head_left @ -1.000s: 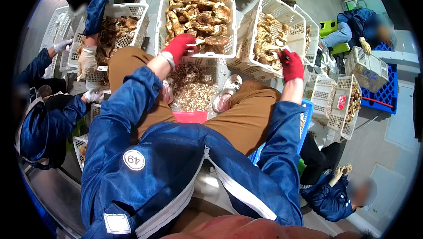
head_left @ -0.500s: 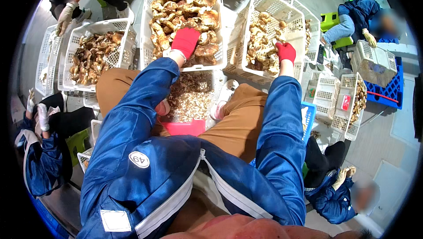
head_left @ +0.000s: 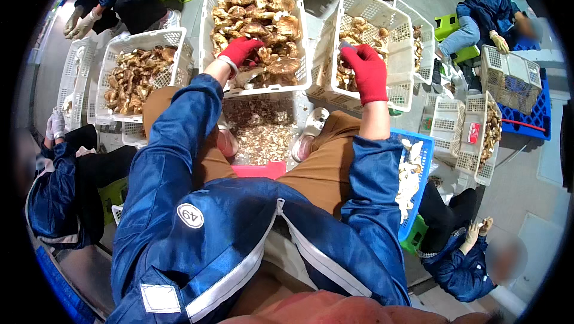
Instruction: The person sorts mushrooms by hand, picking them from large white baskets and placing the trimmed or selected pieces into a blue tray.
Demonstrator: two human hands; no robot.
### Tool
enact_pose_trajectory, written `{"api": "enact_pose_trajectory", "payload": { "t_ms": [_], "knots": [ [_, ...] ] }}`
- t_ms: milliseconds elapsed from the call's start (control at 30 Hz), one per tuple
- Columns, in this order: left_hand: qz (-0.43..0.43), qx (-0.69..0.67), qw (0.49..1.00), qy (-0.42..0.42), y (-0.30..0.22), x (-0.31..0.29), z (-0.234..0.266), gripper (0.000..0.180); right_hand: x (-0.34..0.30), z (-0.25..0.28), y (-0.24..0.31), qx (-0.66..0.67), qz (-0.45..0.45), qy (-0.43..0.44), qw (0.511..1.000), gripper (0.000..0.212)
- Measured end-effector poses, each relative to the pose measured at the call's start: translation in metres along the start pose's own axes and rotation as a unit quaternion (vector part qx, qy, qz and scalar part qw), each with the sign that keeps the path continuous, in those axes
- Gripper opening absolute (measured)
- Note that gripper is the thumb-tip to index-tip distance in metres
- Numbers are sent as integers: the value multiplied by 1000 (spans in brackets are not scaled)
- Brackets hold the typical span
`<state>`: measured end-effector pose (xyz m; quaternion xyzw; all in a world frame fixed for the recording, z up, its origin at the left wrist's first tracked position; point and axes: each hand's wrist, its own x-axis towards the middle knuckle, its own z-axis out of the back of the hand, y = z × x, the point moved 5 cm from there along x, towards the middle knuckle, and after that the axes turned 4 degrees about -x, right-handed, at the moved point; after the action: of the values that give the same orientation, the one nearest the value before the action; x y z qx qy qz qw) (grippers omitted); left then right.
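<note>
Both my hands wear red gloves. My left hand [head_left: 240, 53] is over the near left part of a white crate [head_left: 304, 55] heaped with brown mushrooms [head_left: 254, 10]. Its fingers are bent around a mushroom, mostly hidden by the glove. Above the near part of a second white crate [head_left: 402, 37], my right hand [head_left: 366, 72] pinches a small grey thing [head_left: 345, 45], its kind too small to tell. Paler mushrooms [head_left: 359, 28] lie in that second crate, partly behind the right hand.
Pale trimmings [head_left: 263, 141] cover the floor between my feet, beside a red piece [head_left: 269, 170]. A blue basket [head_left: 426, 159] with white pieces stands by my right arm. Another mushroom crate [head_left: 179, 55] is at left. Co-workers sit on both sides.
My left hand has shifted left and nearer within the mushroom crate. The right hand has lifted and moved left, now showing a grey thing at its fingertips. The blue basket shows more.
</note>
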<state>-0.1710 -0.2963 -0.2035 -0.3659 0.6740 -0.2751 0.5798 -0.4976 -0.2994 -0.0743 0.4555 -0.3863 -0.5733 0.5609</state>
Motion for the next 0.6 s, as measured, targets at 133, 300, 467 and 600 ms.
{"api": "enact_pose_trajectory", "payload": {
  "t_ms": [133, 300, 467, 600],
  "knots": [
    [-46, -253, 964, 64, 3, -67, 0, 23, -69, -48, 20, -35, 24, 24, 999, 27],
    [-56, -372, 918, 129, 10, -152, -25, 23, -134, -102, 37, 15, 172, 32, 984, 12],
    [-86, -435, 875, 192, 24, -204, -44, 27, -166, -112, 46, 25, 209, 28, 977, 10],
    [-95, -422, 884, 176, 27, -222, -49, 28, -179, -108, 54, 21, 259, 21, 965, 11]
  ]
}}
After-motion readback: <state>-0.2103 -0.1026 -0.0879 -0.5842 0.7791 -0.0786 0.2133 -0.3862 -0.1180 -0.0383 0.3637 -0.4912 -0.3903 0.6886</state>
